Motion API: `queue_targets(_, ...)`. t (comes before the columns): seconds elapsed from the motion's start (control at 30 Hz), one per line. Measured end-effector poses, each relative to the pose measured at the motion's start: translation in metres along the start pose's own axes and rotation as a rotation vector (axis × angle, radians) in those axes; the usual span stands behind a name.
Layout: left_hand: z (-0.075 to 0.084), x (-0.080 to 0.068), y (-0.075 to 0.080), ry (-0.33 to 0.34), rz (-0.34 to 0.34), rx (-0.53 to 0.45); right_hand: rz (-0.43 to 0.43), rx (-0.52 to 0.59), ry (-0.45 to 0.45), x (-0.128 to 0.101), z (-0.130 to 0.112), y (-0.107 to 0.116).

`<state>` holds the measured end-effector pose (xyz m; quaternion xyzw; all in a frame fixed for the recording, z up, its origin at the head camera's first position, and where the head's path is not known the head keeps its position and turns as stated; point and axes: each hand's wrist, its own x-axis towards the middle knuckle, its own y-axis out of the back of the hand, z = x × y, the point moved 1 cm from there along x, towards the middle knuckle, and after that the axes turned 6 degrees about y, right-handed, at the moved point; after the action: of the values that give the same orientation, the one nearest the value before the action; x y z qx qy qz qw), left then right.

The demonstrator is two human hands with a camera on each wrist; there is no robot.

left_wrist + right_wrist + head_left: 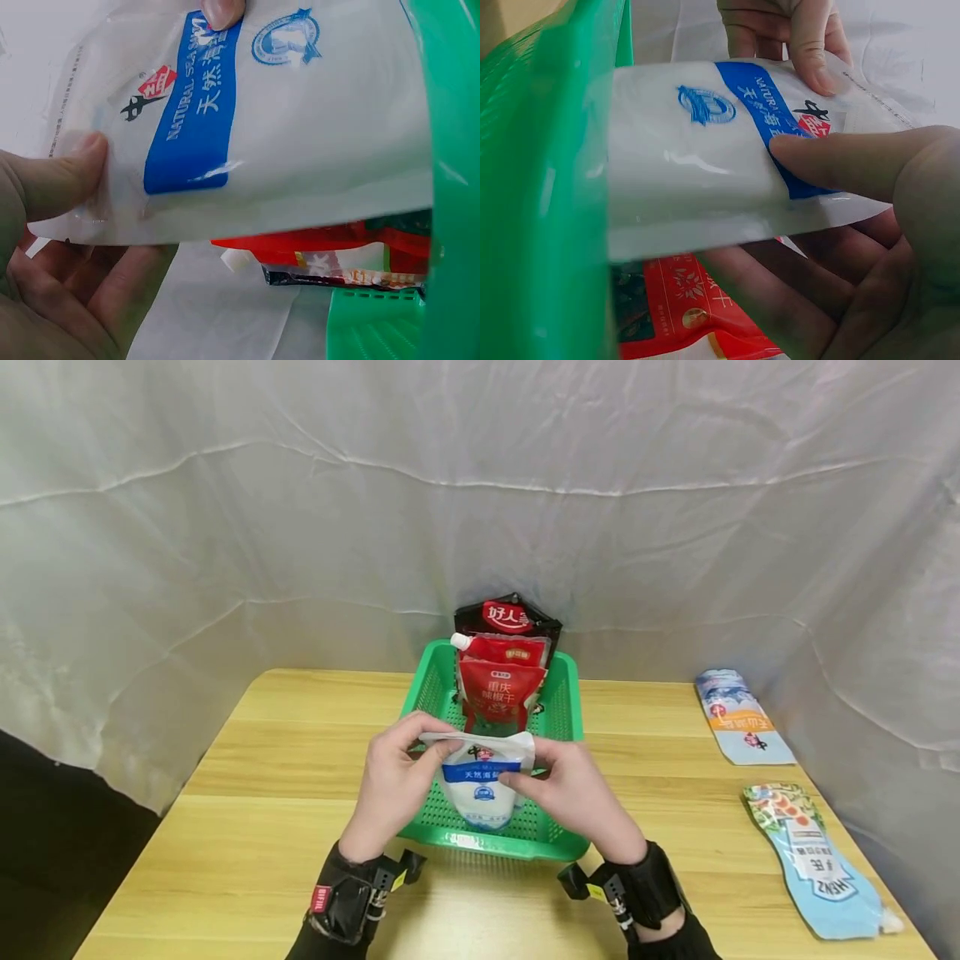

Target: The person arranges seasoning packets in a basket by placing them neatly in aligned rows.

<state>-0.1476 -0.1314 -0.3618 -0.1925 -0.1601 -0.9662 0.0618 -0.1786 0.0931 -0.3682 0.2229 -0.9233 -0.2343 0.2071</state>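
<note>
A white bag of sea salt [483, 806] with a blue band stands upright over the front part of a green plastic basket [573, 710]. My left hand [397, 781] pinches its top left corner, thumb in front and fingers behind. At the right side, my right hand [577, 789] grips the bag, its thumb pressed on the blue band [769, 127]. Behind the salt, inside the basket, lean a red pouch of dried chili [498, 685], a red spouted pouch [510, 650] and a black packet [510, 617] at the back.
On the table's right side lie a blue and orange packet [742, 714] and a light blue Heinz spouted pouch [821, 868]. The wooden table [300, 827] extends on both sides of the basket. A grey-white cloth [480, 527] hangs behind the table.
</note>
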Motion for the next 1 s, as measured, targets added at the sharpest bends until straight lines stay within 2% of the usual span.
queue_targets(0.17,0.004,0.005,-0.001,-0.006,-0.016,0.029,-0.039,0.01,-0.008,0.0,0.006,0.006)
queue_targets(0.3,0.009,0.013,0.001,-0.039,-0.037,0.066,-0.056,-0.002,-0.025,0.0,0.013,0.02)
queue_targets(0.4,0.013,0.019,0.004,-0.065,-0.05,0.108,-0.052,-0.067,-0.045,-0.001,0.019,0.031)
queue_targets(0.53,0.018,0.03,0.008,-0.104,-0.103,0.179,-0.002,-0.212,-0.076,-0.001,0.034,0.044)
queue_targets(0.67,0.022,0.042,0.012,-0.131,-0.157,0.252,0.042,-0.28,-0.134,0.001,0.052,0.052)
queue_targets(0.77,0.024,0.051,0.013,-0.134,-0.198,0.287,0.058,-0.247,-0.209,0.002,0.064,0.055)
queue_targets(0.9,0.024,0.061,0.011,-0.124,-0.251,0.314,0.074,-0.093,-0.303,0.004,0.078,0.053)
queue_targets(1.0,0.02,0.069,0.008,-0.106,-0.279,0.318,0.091,0.015,-0.342,0.004,0.085,0.049)
